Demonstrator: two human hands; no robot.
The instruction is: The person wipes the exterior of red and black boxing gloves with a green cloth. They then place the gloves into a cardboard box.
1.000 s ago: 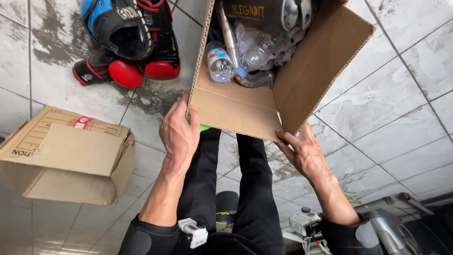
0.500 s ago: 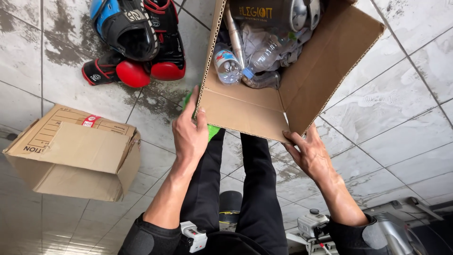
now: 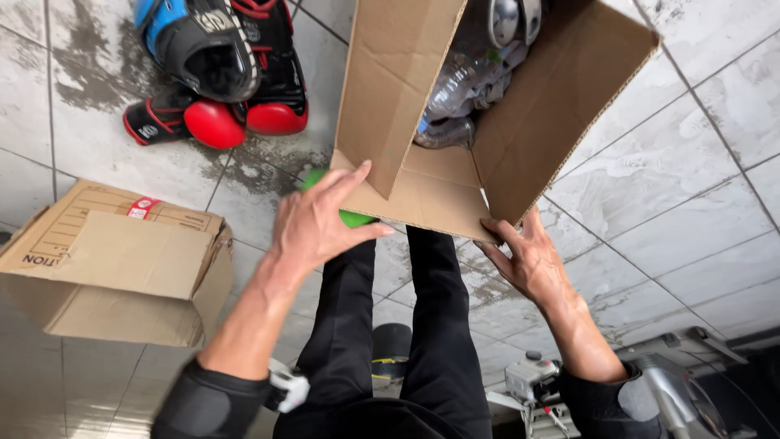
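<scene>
Change from earlier frame: the open cardboard box [image 3: 439,187] sits larger and nearer in view; its left flap [image 3: 394,81] now stands up tall, and the left hand [image 3: 321,223] has shifted onto a green object [image 3: 351,216] at the box's lower left corner.

Open cardboard box: centre to upper right of the frame, mouth facing the camera, long axis running from lower left to upper right. Contents: clear plastic bottles [image 3: 463,85], crumpled, plus a silver rounded item [image 3: 508,18] at the top edge.

Left hand: fingers spread, resting on the box's near edge and the green object; no closed grip visible.

Right hand [image 3: 532,260]: fingers open, pressed under the box's lower right corner.

Closed cardboard box [image 3: 114,260]: left of the frame, on the tiled floor [image 3: 650,203].

Boxing gloves [image 3: 215,73], red, black and blue: upper left.
</scene>
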